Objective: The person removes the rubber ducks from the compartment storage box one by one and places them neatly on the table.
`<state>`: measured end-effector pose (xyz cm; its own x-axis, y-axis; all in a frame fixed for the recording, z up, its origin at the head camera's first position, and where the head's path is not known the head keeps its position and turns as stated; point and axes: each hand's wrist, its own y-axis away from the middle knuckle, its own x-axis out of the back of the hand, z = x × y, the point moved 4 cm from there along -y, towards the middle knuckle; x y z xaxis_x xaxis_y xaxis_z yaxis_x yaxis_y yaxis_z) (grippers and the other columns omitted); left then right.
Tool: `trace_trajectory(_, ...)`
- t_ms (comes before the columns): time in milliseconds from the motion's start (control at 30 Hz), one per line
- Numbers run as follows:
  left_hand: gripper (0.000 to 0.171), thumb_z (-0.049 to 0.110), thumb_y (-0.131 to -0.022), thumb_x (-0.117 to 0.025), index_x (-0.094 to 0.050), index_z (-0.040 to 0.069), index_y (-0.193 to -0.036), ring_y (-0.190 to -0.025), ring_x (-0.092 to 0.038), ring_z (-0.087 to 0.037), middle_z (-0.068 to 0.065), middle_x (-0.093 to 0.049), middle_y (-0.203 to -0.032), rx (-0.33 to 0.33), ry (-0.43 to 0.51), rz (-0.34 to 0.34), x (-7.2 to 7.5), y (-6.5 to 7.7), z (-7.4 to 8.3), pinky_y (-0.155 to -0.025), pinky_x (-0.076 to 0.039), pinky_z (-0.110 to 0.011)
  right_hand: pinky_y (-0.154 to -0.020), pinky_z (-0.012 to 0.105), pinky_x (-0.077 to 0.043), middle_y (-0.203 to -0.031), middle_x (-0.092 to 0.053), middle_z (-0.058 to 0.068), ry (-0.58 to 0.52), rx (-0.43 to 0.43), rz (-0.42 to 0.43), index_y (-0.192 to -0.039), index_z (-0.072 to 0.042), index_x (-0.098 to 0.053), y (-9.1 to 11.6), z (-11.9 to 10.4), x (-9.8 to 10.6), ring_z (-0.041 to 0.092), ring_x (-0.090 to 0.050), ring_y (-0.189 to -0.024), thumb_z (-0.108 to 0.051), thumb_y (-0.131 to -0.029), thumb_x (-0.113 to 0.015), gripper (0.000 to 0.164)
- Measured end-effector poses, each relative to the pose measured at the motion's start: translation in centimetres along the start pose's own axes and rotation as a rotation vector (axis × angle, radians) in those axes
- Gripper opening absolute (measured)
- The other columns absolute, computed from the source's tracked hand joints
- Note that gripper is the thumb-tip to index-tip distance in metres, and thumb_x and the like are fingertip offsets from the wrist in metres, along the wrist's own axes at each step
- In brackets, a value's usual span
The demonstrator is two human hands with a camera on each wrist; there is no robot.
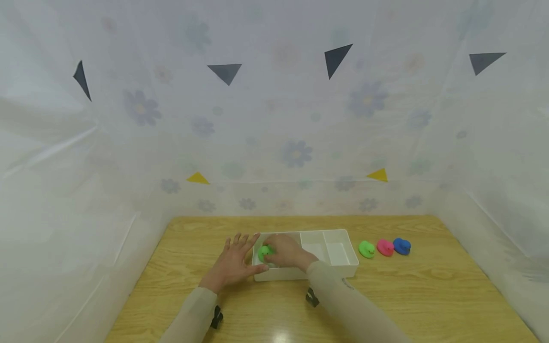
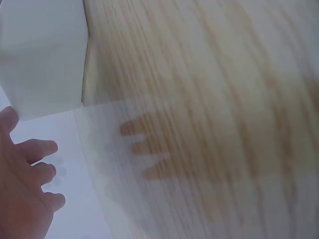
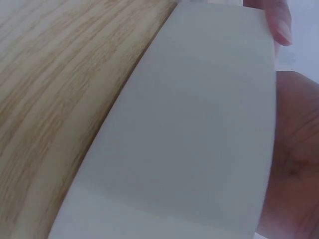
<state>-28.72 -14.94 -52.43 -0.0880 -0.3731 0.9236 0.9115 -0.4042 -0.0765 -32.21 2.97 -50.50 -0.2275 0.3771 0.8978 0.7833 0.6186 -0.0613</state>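
A white divided box (image 1: pixel 296 274) stands on the wooden table. In its left compartment is a green rubber duck (image 1: pixel 263 253), partly covered by my right hand (image 1: pixel 285 251), whose curled fingers grip it. My left hand (image 1: pixel 233 262) is at the box's left end with fingers spread; its thumb lies along the front rim and its index finger reaches the back left corner. The left wrist view shows the left hand (image 2: pixel 25 186) beside the box's end wall (image 2: pixel 45 59). In the right wrist view the right hand (image 3: pixel 296 154) is behind the front wall (image 3: pixel 184 119).
Right of the box sit another green duck (image 1: pixel 366 249), a pink duck (image 1: pixel 385 247) and a blue duck (image 1: pixel 402 246) in a row. White flower-patterned sheeting (image 1: pixel 274 119) surrounds the table (image 1: pixel 429 295) at the back and sides.
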Motion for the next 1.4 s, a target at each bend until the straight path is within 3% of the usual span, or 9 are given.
trace_trajectory(133,0.102,0.081,-0.091,-0.057,-0.023,0.026,-0.170,-0.161,-0.018,-0.050,-0.024,-0.032,-0.170,-0.003,-0.002,0.004,0.0,-0.1,0.0,-0.128,-0.009,-0.072,-0.095,0.041,-0.057,-0.114,-0.075,-0.001,-0.038,0.009,-0.002,-0.128,-0.011,-0.070,0.3,0.2,0.5,0.018,-0.068,-0.105,-0.025,-0.099,-0.072,0.032)
trace_trajectory(333,0.101,0.080,-0.091,-0.057,-0.024,0.026,-0.170,-0.161,-0.017,-0.050,-0.024,-0.032,-0.170,-0.001,0.017,0.005,0.1,-0.1,0.0,-0.128,-0.008,-0.072,-0.113,0.056,-0.049,-0.131,-0.072,0.006,-0.096,-0.011,-0.007,-0.140,-0.008,-0.065,1.1,0.0,1.7,0.029,-0.066,-0.123,-0.029,-0.102,-0.068,0.043)
trace_trajectory(500,0.102,0.082,-0.091,-0.057,-0.025,0.027,-0.170,-0.161,-0.018,-0.050,-0.024,-0.032,-0.170,0.006,0.010,-0.002,0.1,0.0,0.1,-0.128,-0.010,-0.073,-0.108,0.051,-0.054,-0.136,-0.070,0.009,-0.151,-0.021,0.014,-0.141,-0.007,-0.063,1.7,0.1,2.5,0.030,-0.065,-0.127,-0.029,-0.103,-0.067,0.044)
trace_trajectory(700,0.102,0.082,-0.090,-0.057,-0.025,0.026,-0.170,-0.161,-0.018,-0.050,-0.024,-0.033,-0.169,0.010,0.005,-0.001,0.1,0.1,0.2,-0.128,-0.010,-0.072,-0.104,0.055,-0.055,-0.137,-0.066,0.015,-0.222,-0.002,0.070,-0.139,-0.003,-0.064,2.6,0.1,3.6,0.034,-0.064,-0.124,-0.027,-0.101,-0.070,0.046)
trace_trajectory(967,0.101,0.081,-0.091,-0.058,-0.027,0.025,-0.169,-0.160,-0.020,-0.051,-0.024,-0.036,-0.168,0.002,0.011,0.012,0.0,-0.1,0.2,-0.126,-0.012,-0.074,-0.085,0.036,-0.063,-0.134,-0.064,0.015,-0.348,0.012,0.101,-0.139,-0.002,-0.064,3.6,1.4,4.2,0.024,-0.072,-0.101,-0.022,-0.101,-0.071,0.044)
trace_trajectory(1167,0.101,0.081,-0.091,-0.057,-0.026,0.027,-0.170,-0.160,-0.020,-0.050,-0.023,-0.035,-0.169,0.006,0.007,0.009,0.2,0.0,0.2,-0.127,-0.011,-0.073,-0.080,0.031,-0.061,-0.131,-0.065,0.016,-0.366,-0.006,0.149,-0.137,-0.005,-0.065,4.6,2.6,4.9,0.017,-0.070,-0.092,-0.021,-0.099,-0.074,0.043)
trace_trajectory(1400,0.103,0.082,-0.091,-0.057,-0.024,0.025,-0.170,-0.161,-0.018,-0.050,-0.024,-0.034,-0.169,0.013,0.010,-0.005,0.3,0.0,0.3,-0.128,-0.009,-0.073,-0.079,0.030,-0.060,-0.129,-0.065,0.011,-0.365,-0.017,0.198,-0.136,-0.015,-0.064,5.8,3.9,5.5,0.013,-0.068,-0.092,-0.022,-0.098,-0.074,0.040)
